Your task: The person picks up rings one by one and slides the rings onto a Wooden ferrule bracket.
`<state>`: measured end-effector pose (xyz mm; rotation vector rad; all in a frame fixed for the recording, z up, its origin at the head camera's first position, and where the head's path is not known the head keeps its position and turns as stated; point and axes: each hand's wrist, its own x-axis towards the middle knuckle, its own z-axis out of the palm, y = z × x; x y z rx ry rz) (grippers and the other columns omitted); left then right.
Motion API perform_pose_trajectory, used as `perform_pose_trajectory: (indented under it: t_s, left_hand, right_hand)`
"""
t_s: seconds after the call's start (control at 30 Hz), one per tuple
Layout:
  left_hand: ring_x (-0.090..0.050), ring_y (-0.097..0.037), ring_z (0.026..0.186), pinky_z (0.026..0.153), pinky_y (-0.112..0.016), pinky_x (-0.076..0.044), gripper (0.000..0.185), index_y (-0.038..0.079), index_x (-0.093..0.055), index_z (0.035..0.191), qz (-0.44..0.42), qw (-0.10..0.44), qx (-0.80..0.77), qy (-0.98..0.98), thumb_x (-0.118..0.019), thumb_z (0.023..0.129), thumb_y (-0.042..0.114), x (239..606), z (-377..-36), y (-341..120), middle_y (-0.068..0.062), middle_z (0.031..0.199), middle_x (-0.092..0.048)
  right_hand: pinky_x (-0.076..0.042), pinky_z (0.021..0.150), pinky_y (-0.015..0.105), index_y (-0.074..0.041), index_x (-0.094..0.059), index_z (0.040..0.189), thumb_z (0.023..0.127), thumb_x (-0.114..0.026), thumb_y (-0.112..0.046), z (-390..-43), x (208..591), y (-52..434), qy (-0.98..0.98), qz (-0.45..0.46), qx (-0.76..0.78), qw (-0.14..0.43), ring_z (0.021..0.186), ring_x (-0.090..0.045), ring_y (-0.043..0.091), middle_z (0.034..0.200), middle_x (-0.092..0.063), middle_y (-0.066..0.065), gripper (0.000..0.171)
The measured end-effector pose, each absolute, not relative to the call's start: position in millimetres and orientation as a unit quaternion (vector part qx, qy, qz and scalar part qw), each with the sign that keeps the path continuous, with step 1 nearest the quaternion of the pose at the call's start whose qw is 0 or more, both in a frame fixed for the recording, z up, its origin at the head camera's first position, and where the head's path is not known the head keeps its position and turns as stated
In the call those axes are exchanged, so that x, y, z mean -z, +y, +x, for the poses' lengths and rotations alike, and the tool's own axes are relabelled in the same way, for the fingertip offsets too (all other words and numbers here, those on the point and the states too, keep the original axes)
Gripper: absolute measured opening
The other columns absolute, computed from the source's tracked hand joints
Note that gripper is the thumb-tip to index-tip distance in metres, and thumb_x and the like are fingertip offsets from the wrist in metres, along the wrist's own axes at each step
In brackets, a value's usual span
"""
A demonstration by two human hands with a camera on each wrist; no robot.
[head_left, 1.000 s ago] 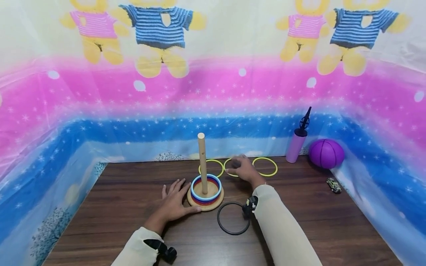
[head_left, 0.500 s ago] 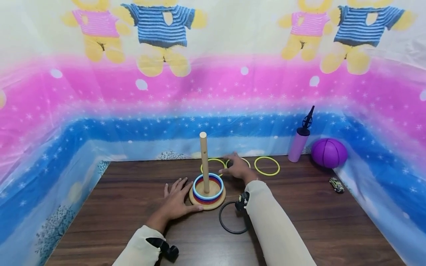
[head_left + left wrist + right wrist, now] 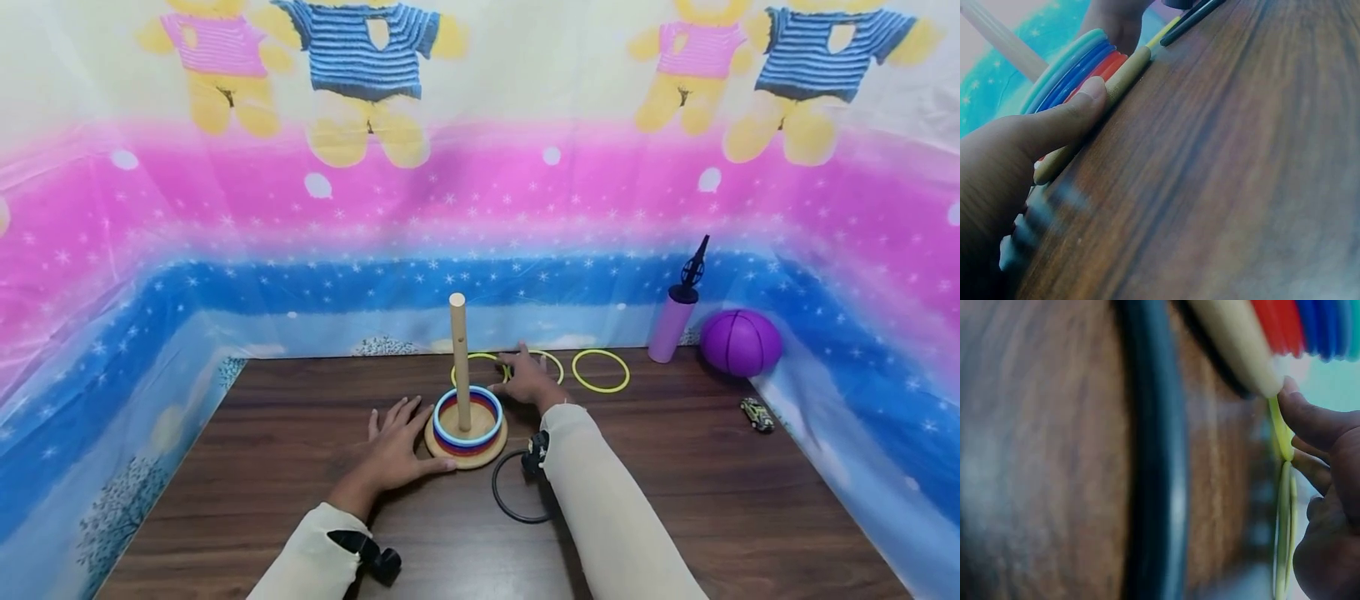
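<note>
My left hand (image 3: 393, 454) lies with spread fingers against the left of a round wooden base (image 3: 480, 461), its thumb resting on the near edge. From the base rises a wooden peg (image 3: 460, 354). Around it are stacked red rings (image 3: 1108, 66), blue rings (image 3: 1075, 78) and a light blue ring (image 3: 1063, 65) on top. Behind the base, my right hand (image 3: 531, 379) reaches over the table, fingers apart, beside the left yellow ring (image 3: 478, 357). Its thumb tip is right by the base's edge in the right wrist view. It partly covers the middle yellow ring (image 3: 558, 364).
A third yellow ring (image 3: 602, 390) lies to the right. The black ring (image 3: 521, 519) lies nearer, partly under the right forearm. Back right are a purple hand pump (image 3: 670, 329), a purple ball (image 3: 741, 343) and a toy car (image 3: 757, 415). A printed cloth (image 3: 480, 208) hangs behind the table.
My right hand has moved left from the middle yellow ring toward the left one, its forearm covering more of the black ring. My left hand stays at the base.
</note>
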<state>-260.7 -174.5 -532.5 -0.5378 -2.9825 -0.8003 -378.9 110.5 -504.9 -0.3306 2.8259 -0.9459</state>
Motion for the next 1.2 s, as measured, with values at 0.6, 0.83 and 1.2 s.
perform_pose_trajectory:
  t_s: [0.6, 0.83, 1.2]
  left_hand:
    - [-0.02, -0.048, 0.168, 0.127, -0.084, 0.0, 0.112, 0.012, -0.045, 0.168, -0.163, -0.011, 0.261, -0.951, -0.085, 0.083, 0.071, 527, -259, -173, -0.022, 0.178, -0.033]
    - [-0.02, -0.048, 0.168, 0.127, -0.084, -0.001, 0.11, 0.012, -0.044, 0.169, -0.167, -0.008, 0.257, -0.952, -0.085, 0.084, 0.07, 526, -260, -172, -0.022, 0.178, -0.033]
    - [-0.024, -0.05, 0.167, 0.127, -0.084, -0.005, 0.11, 0.012, -0.047, 0.167, -0.173, 0.0, 0.248, -0.953, -0.085, 0.083, 0.072, 527, -260, -173, -0.024, 0.177, -0.034]
  right_hand:
    - [0.003, 0.137, 0.066, -0.014, -0.065, 0.154, 0.097, -0.086, -0.034, -385, 513, 116, 0.945, -0.137, 0.293, 0.053, 0.174, -0.006, 0.033, 0.177, -0.041, 0.004, 0.063]
    - [-0.013, 0.133, 0.071, -0.016, -0.067, 0.152, 0.095, -0.088, -0.032, -384, 515, 114, 0.952, -0.12, 0.28, 0.015, 0.168, -0.025, 0.033, 0.171, -0.051, 0.0, 0.063]
    - [-0.017, 0.134, 0.071, -0.002, -0.055, 0.16, 0.091, -0.092, -0.019, -381, 510, 110, 0.94, -0.142, 0.31, 0.018, 0.167, -0.025, 0.043, 0.177, -0.041, 0.007, 0.079]
